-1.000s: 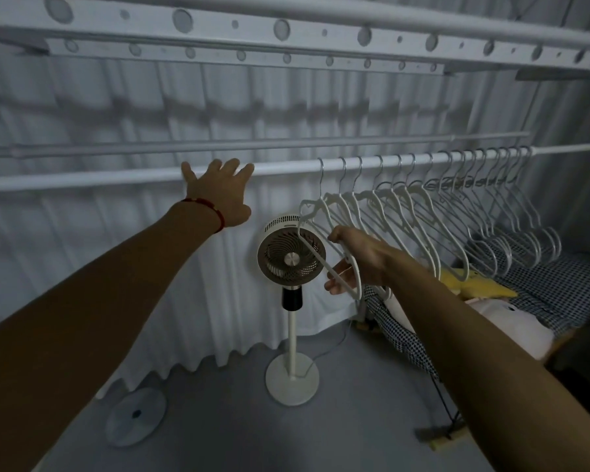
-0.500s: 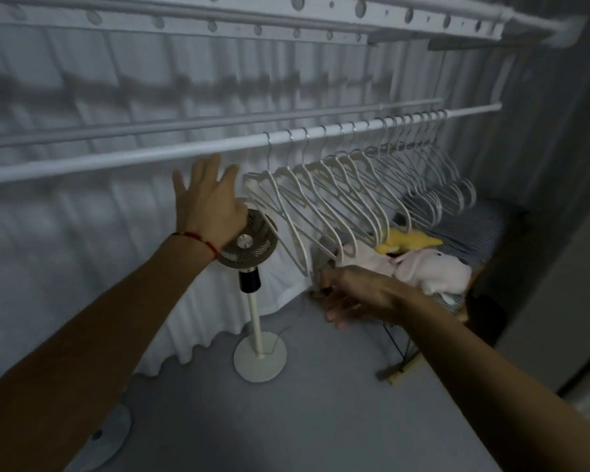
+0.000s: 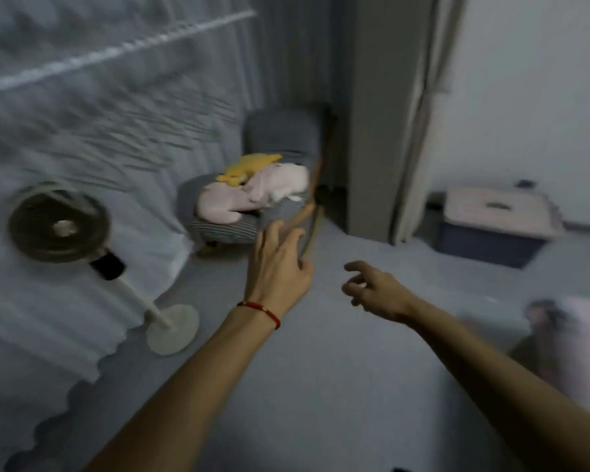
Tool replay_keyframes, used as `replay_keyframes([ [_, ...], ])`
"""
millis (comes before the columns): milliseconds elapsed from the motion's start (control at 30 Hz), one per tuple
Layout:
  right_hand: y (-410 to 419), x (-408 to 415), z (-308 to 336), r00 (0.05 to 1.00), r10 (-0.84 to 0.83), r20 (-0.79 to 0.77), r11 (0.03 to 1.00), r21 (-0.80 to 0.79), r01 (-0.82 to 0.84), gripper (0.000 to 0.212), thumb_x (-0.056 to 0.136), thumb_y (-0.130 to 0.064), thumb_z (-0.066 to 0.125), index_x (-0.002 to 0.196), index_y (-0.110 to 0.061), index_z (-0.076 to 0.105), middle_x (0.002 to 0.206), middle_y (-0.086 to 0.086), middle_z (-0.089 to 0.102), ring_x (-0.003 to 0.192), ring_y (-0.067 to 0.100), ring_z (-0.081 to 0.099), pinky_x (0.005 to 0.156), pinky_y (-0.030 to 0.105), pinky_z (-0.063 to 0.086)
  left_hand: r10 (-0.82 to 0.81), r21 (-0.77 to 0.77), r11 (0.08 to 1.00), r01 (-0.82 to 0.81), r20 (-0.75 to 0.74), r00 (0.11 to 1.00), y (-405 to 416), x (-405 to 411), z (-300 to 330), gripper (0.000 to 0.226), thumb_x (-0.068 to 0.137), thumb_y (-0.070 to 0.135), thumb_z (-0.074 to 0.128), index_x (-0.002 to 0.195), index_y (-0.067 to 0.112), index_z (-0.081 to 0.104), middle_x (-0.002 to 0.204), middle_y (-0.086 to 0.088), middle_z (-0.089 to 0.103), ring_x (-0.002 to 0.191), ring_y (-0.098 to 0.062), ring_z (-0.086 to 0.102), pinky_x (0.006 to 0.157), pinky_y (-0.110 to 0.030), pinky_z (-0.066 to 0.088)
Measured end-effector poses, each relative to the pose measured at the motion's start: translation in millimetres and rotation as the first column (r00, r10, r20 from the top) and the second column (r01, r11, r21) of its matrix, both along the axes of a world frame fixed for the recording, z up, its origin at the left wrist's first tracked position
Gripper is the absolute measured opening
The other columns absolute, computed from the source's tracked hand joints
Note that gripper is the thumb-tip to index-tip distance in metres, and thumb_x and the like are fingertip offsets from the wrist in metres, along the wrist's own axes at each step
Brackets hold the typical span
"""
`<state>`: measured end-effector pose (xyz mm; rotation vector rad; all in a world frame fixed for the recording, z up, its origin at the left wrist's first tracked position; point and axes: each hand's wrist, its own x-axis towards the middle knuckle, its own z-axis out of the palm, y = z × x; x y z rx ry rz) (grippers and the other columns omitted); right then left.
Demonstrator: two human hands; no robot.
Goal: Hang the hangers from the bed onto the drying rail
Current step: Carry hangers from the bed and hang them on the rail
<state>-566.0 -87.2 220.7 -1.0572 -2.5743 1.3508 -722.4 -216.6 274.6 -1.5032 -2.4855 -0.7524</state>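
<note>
Hands are both hanging in mid-air over the floor (image 3: 321, 386), and I'm seeing nothing in either one. My left hand (image 3: 278, 267) is reaching forward with fingers straight and slightly spread, palm away from me, a red string (image 3: 261, 308) sitting round the wrist; it's gripping nothing. My right hand (image 3: 375, 289) is floating just beside it, apart from it, fingers loosely curled and relaxed, also carrying nothing. The whole view is smearing with blur. The rail (image 3: 116, 54) is running across the upper left in front of the curtain (image 3: 82, 137), and the hangers (image 3: 133, 131) are showing only as faint streaks below it, too blurred for me to count. The bed (image 3: 239, 219) is lying beyond my left fingertips, with a yellow toy (image 3: 246, 166) and a pink toy (image 3: 252, 192) on it. A fan (image 3: 60, 228) is standing at left, a box (image 3: 494, 223) at right.
</note>
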Motion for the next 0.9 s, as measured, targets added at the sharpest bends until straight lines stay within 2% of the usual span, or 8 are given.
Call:
replay_keyframes([
  [133,43.7,175.6,-61.8,0.964,-0.239,0.117,0.965,-0.079,0.249,0.049,0.093,-0.043,0.054,0.138,-0.024,0.050,0.124,0.004,0.067,0.103,0.024,0.067,0.097,0.041,0.052,-0.191,-0.205,0.954,0.219,0.150,0.970,75.4,163.1,-63.9,0.050,0.080,0.022,0.059,0.129,0.019,0.052,0.142,-0.011,0.038,0.131,-0.031,0.036,0.106,-0.042,0.038],
  [300,52.0,392.2,-138.2,0.797,-0.555,0.238,0.795,-0.131,0.592,0.050,0.090,-0.048,0.045,0.111,-0.008,0.065,0.118,0.016,0.067,0.110,0.035,0.063,0.092,0.034,0.046,-0.470,-0.369,0.755,0.542,0.271,0.840,140.1,371.9,-120.8,0.055,0.082,0.025,0.059,0.136,0.022,0.048,0.148,-0.009,0.036,0.136,-0.028,0.031,0.109,-0.042,0.036],
  [433,9.9,526.9,-195.3,0.498,-0.771,0.397,0.477,-0.157,0.865,0.041,0.095,-0.036,0.049,0.121,-0.006,0.061,0.125,0.017,0.063,0.110,0.035,0.060,0.091,0.038,0.048,-0.615,-0.437,0.501,0.747,0.427,0.663,159.7,508.8,-143.7,0.056,0.078,0.029,0.057,0.133,0.020,0.053,0.146,-0.006,0.043,0.135,-0.026,0.035,0.111,-0.039,0.034],
  [567,-41.0,621.8,-256.8,0.214,-0.828,0.518,0.143,-0.174,0.974,0.048,0.085,-0.048,0.049,0.108,-0.006,0.054,0.102,0.012,0.060,0.090,0.030,0.057,0.071,0.034,0.041,-0.659,-0.467,0.258,0.846,0.555,0.508,163.8,615.3,-185.7,0.057,0.077,0.032,0.060,0.132,0.019,0.055,0.139,-0.003,0.053,0.130,-0.024,0.044,0.110,-0.034,0.034],
  [667,-66.6,671.9,-309.8,0.030,-0.815,0.579,-0.105,-0.198,0.975,0.069,0.084,-0.053,0.054,0.127,0.001,0.050,0.117,0.017,0.060,0.098,0.033,0.059,0.069,0.034,0.042,-0.611,-0.476,0.167,0.863,0.637,0.470,151.8,670.1,-218.5,0.053,0.082,0.026,0.063,0.134,0.023,0.054,0.140,-0.001,0.052,0.125,-0.021,0.050,0.100,-0.030,0.040],
  [733,-71.1,696.0,-335.5,-0.111,-0.786,0.609,-0.271,-0.177,0.946,0.080,0.086,-0.054,0.057,0.141,0.002,0.039,0.141,0.023,0.046,0.118,0.039,0.052,0.086,0.040,0.046,-0.598,-0.496,0.125,0.859,0.653,0.465,144.1,692.0,-239.7,0.053,0.083,0.027,0.062,0.135,0.024,0.052,0.140,0.000,0.052,0.124,-0.020,0.051,0.097,-0.028,0.040],
  [800,-68.0,722.1,-352.8,-0.295,-0.716,0.633,-0.447,-0.092,0.889,0.084,0.088,-0.052,0.060,0.146,0.000,0.029,0.148,0.023,0.035,0.130,0.041,0.041,0.100,0.045,0.040,-0.595,-0.512,0.093,0.854,0.659,0.460,140.3,707.7,-259.1,0.052,0.085,0.026,0.062,0.136,0.023,0.052,0.140,-0.001,0.052,0.125,-0.021,0.050,0.097,-0.027,0.039],
  [900,-54.8,764.6,-371.5,-0.473,-0.657,0.587,-0.549,0.058,0.834,0.092,0.084,-0.057,0.064,0.148,-0.004,0.025,0.150,0.023,0.030,0.136,0.040,0.033,0.104,0.052,0.036,-0.607,-0.532,0.085,0.843,0.643,0.467,141.4,724.0,-284.2,0.052,0.085,0.026,0.063,0.136,0.023,0.052,0.139,-0.002,0.053,0.126,-0.021,0.050,0.100,-0.030,0.039],
])
